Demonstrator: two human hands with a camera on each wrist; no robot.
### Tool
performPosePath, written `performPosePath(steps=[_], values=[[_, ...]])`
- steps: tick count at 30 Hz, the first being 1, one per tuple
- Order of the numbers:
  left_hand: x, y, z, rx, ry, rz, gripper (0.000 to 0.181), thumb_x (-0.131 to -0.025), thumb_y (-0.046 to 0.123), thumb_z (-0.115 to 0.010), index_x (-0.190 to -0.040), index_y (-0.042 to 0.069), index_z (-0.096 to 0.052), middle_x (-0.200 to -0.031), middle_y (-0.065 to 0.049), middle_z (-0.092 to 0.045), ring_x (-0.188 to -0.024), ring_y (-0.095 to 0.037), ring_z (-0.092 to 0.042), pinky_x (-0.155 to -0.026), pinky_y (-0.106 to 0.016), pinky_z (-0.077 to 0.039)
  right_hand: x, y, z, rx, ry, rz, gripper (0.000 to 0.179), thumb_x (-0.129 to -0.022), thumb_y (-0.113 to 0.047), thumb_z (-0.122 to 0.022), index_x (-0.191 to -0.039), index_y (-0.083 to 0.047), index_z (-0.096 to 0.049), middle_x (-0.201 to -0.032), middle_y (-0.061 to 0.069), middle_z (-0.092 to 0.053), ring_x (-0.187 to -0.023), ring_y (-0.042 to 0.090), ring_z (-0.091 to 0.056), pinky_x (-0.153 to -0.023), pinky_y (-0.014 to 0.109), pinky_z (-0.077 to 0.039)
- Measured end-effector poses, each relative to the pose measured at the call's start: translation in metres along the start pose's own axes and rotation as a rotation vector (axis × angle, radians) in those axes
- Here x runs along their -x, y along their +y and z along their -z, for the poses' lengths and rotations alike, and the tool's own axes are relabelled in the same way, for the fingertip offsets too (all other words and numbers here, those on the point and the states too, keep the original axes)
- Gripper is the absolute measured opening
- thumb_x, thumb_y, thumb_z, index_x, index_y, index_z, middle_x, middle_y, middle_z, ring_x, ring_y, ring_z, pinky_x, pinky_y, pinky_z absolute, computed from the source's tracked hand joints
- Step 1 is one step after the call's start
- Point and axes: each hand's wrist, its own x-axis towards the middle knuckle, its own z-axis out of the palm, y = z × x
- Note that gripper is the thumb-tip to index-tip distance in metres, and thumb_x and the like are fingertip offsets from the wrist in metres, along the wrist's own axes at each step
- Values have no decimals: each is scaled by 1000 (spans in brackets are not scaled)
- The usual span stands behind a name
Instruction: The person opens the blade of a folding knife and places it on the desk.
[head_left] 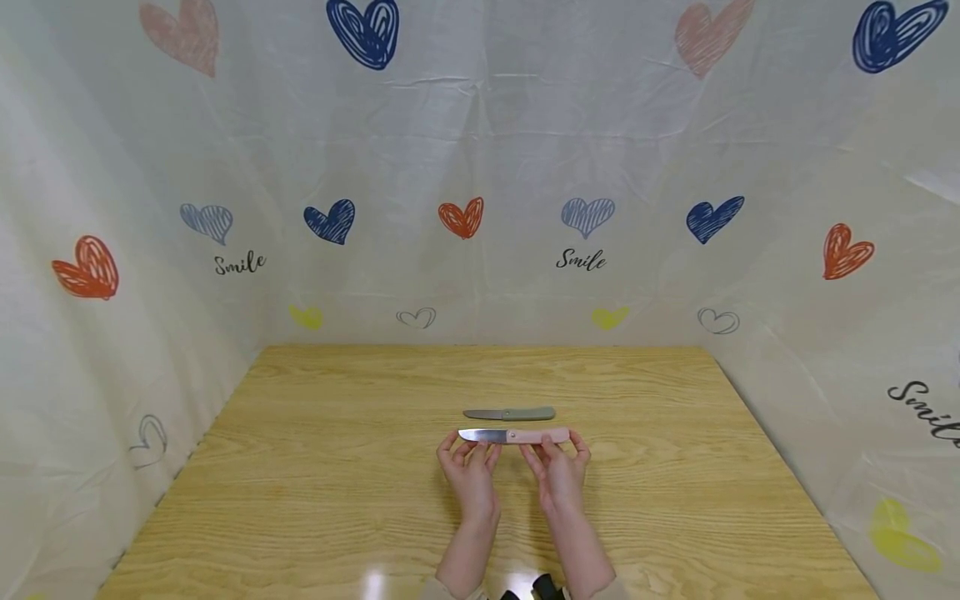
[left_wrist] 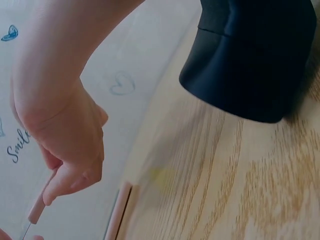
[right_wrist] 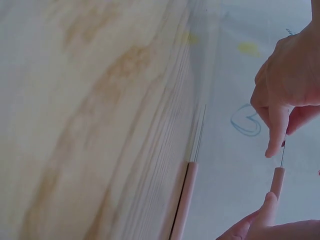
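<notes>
A knife with a pink handle lies level across both hands, its silver blade pointing left. My left hand pinches the blade between thumb and fingers. The right hand holds the handle near its end. Just beyond it, a second knife with a grey-green handle rests on the table, roughly parallel, blade also to the left. In the right wrist view, the left hand is on the thin blade while right-hand fingers touch the handle. The left wrist view shows the right hand on the handle.
The wooden table extends around the hands. A pale cloth printed with hearts and "Smile" hangs behind and at both sides. Black devices show near the wrists; a large dark one fills the left wrist view's upper right.
</notes>
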Motion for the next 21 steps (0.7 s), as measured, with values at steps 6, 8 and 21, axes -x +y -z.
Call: performPosePath(steps=[6,8,21], values=[[-1,0,2,-31,-6,9,43,-92,-12,-50,-130,-8,-30,-102,-14,-43,-87,-17,-60,-84,-35,-58,0,-3,3,63,3,-27,54,-99,3,-47,-138,-4,-10,-105,11,-46,-81,13,-61,-82,34,-58],[-1,0,3,-34,-4,18,43,-92,-11,-51,-130,-9,-31,-101,-13,-44,-86,-16,-61,-84,-37,-58,-1,-5,5,84,-9,-30,57,-99,3,-49,-139,-3,-10,-102,9,-49,-80,12,-61,-82,34,-59],[-8,12,7,-89,-32,37,38,-94,-4,-55,-129,-16,-45,-101,-8,-53,-90,-14,-61,-82,-34,-58,-10,-27,15,355,-62,2,59,-95,-1,-58,-140,9,-21,-121,16,-40,-90,13,-54,-79,33,-58]])
